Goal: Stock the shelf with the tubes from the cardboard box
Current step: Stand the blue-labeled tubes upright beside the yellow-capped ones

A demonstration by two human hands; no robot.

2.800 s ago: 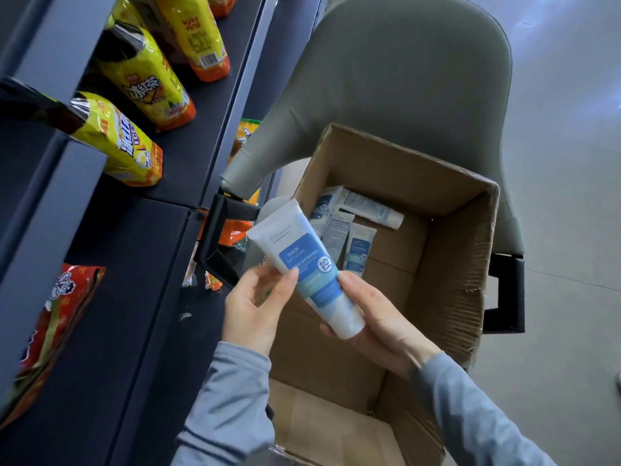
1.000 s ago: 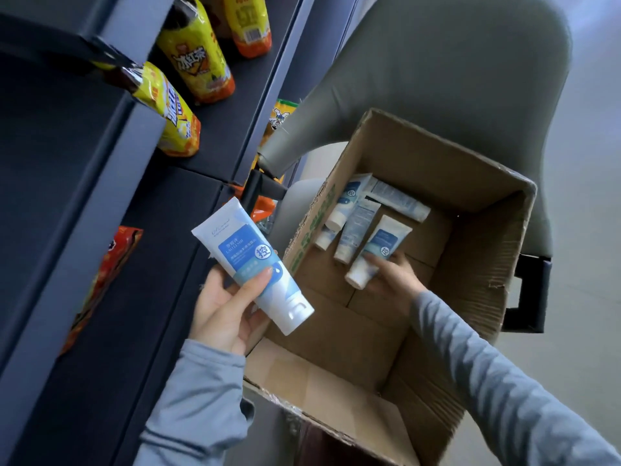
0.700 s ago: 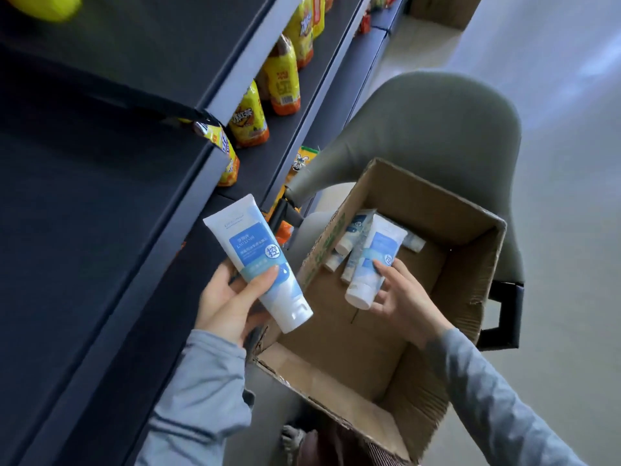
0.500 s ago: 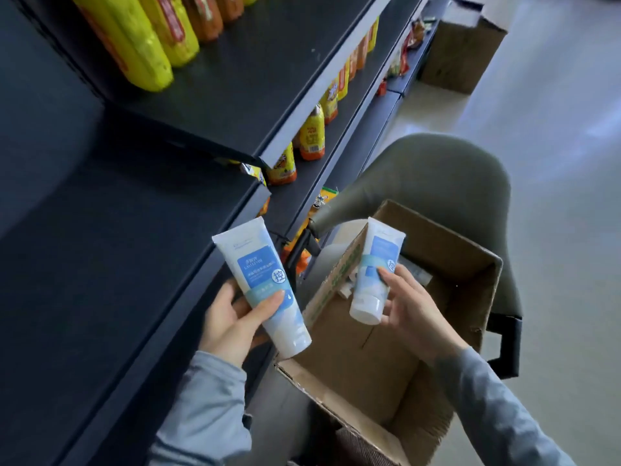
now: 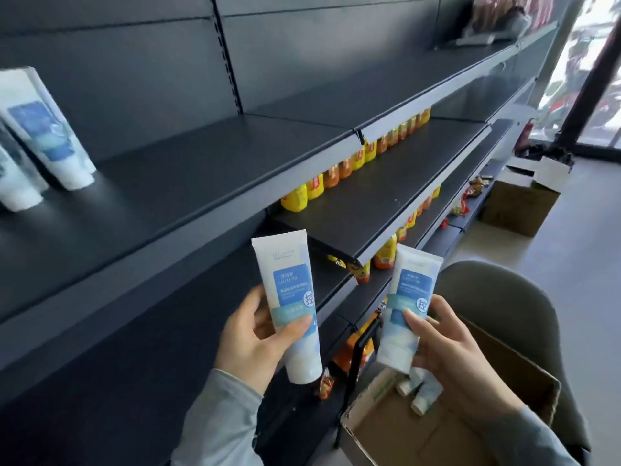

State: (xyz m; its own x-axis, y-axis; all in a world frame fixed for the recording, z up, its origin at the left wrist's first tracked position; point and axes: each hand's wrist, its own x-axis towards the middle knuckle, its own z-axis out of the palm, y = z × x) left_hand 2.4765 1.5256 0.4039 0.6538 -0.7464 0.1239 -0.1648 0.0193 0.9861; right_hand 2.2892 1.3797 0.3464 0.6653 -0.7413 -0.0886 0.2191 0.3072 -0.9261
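My left hand (image 5: pixel 250 338) grips a white tube with a blue label (image 5: pixel 289 297), held cap down in front of the dark shelves. My right hand (image 5: pixel 450 351) grips a second, like tube (image 5: pixel 408 304), also cap down, above the open cardboard box (image 5: pixel 376 428). A few more tubes (image 5: pixel 421 393) lie at the bottom of the box. On the dark shelf (image 5: pixel 201 169) at upper left, a few tubes (image 5: pixel 50 136) stand on their caps, blurred.
Yellow and orange packets (image 5: pixel 339 169) line the lower shelves. The box sits on a grey chair (image 5: pixel 504 297). Another cardboard box (image 5: pixel 517 203) stands on the floor farther down the aisle. The shelf surface to the right of the standing tubes is bare.
My right hand took a tube out of the box and raised it. The view lifted from the box to the shelves, and both hands rose with their tubes.
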